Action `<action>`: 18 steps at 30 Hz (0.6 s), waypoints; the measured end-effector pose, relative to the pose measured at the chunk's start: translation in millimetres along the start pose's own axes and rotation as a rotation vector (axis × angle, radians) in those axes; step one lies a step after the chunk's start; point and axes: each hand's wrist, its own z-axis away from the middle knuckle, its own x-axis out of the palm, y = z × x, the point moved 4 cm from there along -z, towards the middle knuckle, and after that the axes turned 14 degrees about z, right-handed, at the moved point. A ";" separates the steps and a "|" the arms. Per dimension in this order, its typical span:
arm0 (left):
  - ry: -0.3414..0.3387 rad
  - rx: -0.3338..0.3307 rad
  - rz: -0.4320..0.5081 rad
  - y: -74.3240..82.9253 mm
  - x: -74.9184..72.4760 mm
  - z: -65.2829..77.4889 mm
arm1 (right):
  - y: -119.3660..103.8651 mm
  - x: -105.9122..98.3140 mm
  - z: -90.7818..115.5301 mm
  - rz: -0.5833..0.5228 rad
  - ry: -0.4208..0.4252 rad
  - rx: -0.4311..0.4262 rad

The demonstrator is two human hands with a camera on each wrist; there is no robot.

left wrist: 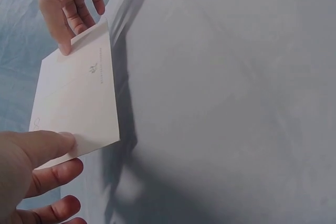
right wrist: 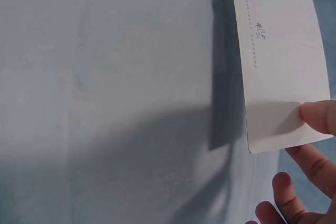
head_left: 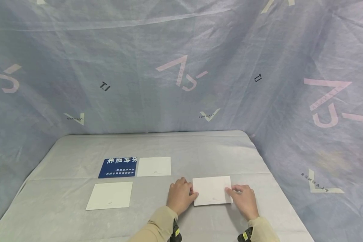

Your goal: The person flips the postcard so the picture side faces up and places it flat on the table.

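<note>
Where left grip (head_left: 180, 196) pinches left short edge, card (head_left: 212, 190) starts: held midway between grips, neither nearer, just above bench (head_left: 245, 151); long axis runs rightward to right grip (head_left: 243, 200), which pinches opposite short edge.

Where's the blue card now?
Head view, left side: the blue card lies just left of the far white card, beyond the near-left white card.

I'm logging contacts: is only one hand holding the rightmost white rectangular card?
No, the left hand and right hand pinch opposite side edges of the rightmost white rectangular card.
</note>
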 end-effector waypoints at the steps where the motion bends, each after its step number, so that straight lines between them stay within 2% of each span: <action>1: -0.001 -0.001 -0.003 0.0 0.8 0.0 | 0.3 0.1 -0.1 0.006 0.001 -0.004; 18: -0.006 -0.023 -0.001 2.3 13.9 -1.3 | 8.9 2.6 -0.2 0.072 0.036 -0.014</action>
